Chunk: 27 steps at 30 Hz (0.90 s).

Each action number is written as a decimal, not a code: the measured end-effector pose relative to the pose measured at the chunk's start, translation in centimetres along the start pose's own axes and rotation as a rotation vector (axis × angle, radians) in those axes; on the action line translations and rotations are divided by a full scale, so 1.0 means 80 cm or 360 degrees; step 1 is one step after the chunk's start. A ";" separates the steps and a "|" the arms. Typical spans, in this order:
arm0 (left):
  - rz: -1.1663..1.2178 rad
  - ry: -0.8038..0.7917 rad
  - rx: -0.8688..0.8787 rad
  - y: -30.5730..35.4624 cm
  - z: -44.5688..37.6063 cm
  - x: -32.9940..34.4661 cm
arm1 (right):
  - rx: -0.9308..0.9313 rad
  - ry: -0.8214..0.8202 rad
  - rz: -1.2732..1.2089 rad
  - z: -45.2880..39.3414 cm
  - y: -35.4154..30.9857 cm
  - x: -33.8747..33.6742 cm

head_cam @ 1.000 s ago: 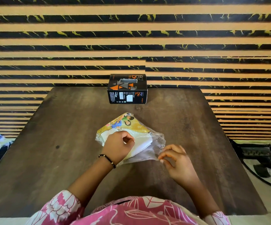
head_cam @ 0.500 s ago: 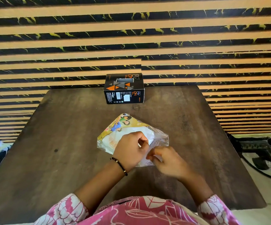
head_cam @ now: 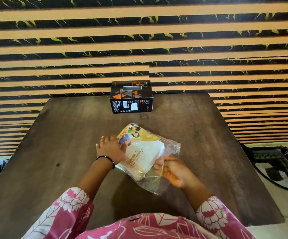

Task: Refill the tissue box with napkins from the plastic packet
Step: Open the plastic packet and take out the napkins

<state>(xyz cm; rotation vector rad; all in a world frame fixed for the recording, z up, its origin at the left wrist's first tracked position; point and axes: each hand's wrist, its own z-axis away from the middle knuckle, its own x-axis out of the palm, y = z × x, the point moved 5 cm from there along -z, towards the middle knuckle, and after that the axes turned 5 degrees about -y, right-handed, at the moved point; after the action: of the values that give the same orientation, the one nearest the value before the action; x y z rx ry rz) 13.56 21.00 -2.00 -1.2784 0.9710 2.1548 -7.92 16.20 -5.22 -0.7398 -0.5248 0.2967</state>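
Left hand [head_cam: 109, 147] presses flat on the plastic packet [head_cam: 145, 152] (mid-table), right hand [head_cam: 172, 170] pinching its open edge.

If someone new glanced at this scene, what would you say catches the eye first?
Probably the bold black-and-tan striped wall behind the dark wooden table. Next, the plastic packet of white napkins at the table's middle, with the left hand resting on its left edge and the right hand pinching its clear open end. A black tissue box stands at the far edge.
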 end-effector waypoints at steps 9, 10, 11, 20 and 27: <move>0.0098 -0.0125 -0.0028 -0.025 0.007 0.020 | 0.0077 -0.0018 0.0168 -0.015 0.008 0.003; 0.0092 -0.0124 -0.0035 -0.028 0.009 0.019 | 0.0071 -0.0033 0.0201 -0.015 0.008 0.004; 0.0097 -0.0121 -0.0038 -0.030 0.010 0.020 | 0.0048 -0.0049 0.0234 -0.014 0.009 0.005; 0.0300 -0.0075 -0.0099 -0.040 0.026 0.024 | -0.0059 -0.0400 -0.0072 -0.007 0.007 0.024; 0.0191 0.0029 0.0047 -0.040 0.036 0.012 | 0.0034 -0.0207 0.0114 -0.011 0.015 0.001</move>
<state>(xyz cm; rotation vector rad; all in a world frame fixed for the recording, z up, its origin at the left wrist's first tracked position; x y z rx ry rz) 13.66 25.32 -3.02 -1.2577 1.1085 2.2129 -7.42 16.60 -6.60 -0.7230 -0.6181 0.4186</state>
